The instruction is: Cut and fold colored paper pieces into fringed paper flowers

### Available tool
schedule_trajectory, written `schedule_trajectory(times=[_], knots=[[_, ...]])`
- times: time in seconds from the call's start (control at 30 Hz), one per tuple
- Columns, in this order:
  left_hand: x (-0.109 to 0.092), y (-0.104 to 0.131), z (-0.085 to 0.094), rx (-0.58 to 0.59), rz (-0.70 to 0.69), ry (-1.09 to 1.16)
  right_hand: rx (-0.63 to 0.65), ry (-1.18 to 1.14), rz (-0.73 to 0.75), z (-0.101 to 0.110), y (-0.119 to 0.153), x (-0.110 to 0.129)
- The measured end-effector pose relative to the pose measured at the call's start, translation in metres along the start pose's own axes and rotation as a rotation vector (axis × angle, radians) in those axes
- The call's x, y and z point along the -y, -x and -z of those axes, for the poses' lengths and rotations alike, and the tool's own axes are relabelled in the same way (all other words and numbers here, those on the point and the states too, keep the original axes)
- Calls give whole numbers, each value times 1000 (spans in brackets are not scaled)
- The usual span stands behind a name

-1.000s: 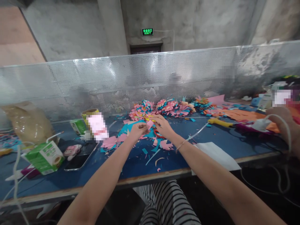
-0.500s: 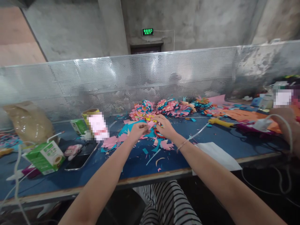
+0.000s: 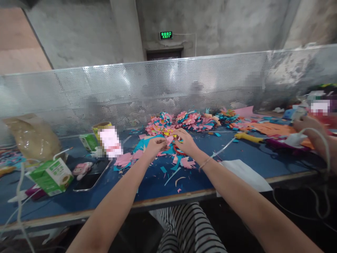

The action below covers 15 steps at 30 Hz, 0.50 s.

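As we pinch a small pink paper piece (image 3: 170, 140) in the fingers of our left hand (image 3: 154, 146), it sits between our two hands, over the middle of the blue table (image 3: 152, 186). Our right hand (image 3: 186, 143) is curled right beside it, fingertips near the piece; we can't tell if it grips anything. Just under the right hand we see a red loop (image 3: 179, 151), partly hidden. Next to our left hand: blue paper (image 3: 139, 144), then pink scraps (image 3: 123, 160). Behind our hands we have pink-and-blue paper flowers (image 3: 188, 119). Farther left, we note a dark phone (image 3: 91, 181), a pink toy (image 3: 82, 169) touching it and a green-white carton (image 3: 52, 177). To our right, a white sheet (image 3: 242, 175) hangs slightly over the edge; beyond it, a yellow-handled tool (image 3: 247, 137), orange paper (image 3: 273, 130) and another person's hand (image 3: 309, 124). At the back we see a perforated metal screen (image 3: 137, 80) and, above it, a green exit sign (image 3: 166, 35).
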<state>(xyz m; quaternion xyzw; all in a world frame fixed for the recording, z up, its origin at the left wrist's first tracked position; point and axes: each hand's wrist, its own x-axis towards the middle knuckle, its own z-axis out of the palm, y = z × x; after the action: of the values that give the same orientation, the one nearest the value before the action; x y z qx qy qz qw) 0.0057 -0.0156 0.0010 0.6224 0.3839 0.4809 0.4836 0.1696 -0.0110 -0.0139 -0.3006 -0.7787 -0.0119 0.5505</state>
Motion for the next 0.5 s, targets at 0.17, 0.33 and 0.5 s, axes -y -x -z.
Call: schedule_trajectory(times=[0.17,0.33,0.5], knots=[[-1,2,-2,38,7,-21,-1,1,-8,-2,0,-3],[-3,4,-3,33,12,-21,-16,7,-24,-3,0,-7],[-2,2,-2,33,0,-17,4,-13,-10,-2,1,-6]])
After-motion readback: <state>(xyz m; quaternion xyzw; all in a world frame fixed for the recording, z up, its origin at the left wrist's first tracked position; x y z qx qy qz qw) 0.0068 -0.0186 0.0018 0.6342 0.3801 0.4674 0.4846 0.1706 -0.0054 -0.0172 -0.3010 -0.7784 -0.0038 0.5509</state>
